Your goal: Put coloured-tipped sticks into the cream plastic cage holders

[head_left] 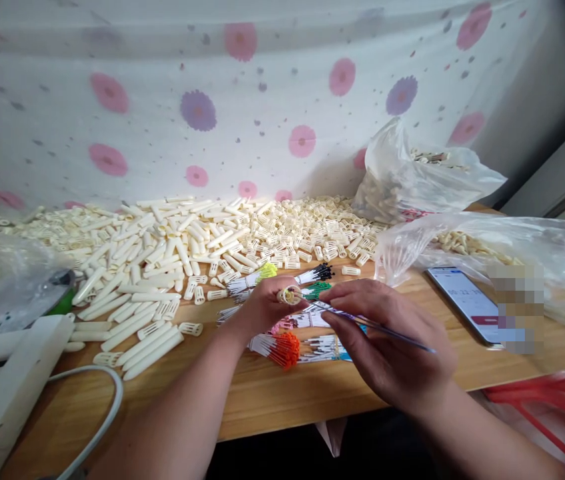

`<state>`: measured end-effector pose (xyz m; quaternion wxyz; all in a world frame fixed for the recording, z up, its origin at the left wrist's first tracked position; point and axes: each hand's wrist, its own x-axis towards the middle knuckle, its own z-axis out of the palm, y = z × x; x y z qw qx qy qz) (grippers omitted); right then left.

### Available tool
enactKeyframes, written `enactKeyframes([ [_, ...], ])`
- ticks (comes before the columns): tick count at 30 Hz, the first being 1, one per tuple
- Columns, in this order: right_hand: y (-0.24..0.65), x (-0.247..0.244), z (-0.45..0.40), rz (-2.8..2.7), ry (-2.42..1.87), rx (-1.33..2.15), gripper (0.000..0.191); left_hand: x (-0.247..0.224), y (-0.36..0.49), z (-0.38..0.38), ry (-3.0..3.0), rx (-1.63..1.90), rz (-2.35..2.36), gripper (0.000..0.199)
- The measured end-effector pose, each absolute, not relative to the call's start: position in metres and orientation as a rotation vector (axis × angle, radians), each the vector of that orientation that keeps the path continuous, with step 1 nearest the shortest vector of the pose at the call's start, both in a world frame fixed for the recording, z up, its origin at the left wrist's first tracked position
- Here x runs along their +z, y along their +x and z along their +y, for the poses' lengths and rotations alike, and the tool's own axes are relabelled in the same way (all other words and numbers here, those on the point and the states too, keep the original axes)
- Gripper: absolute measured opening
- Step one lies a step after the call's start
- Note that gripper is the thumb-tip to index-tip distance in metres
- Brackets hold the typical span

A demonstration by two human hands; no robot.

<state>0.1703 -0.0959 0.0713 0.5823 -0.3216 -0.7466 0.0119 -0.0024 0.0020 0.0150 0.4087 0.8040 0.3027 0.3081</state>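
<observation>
One hollow, cream, plasticky tube (289,295) snug in the left hand (268,305), right hand (400,337) pinching slim shiny tweezers (385,329)

To my eye, the tweezers (387,330) are shiny metal, the table (307,403) smooth wood, the bags (402,183) glossy plastic

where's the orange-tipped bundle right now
In the head view, just below centre, the bundle of thin white orange-tipped sticks lies on the brown wooden table, between the left forearm and the right hand.
</observation>
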Motion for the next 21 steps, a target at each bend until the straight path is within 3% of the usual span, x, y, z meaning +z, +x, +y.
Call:
enactKeyframes([
  [21,0.165,0.057,-0.095,-1.673,-0.835,0.009,0.021,0.006,-0.002,0.006,2.227,1.158,0.71,0.021],
])
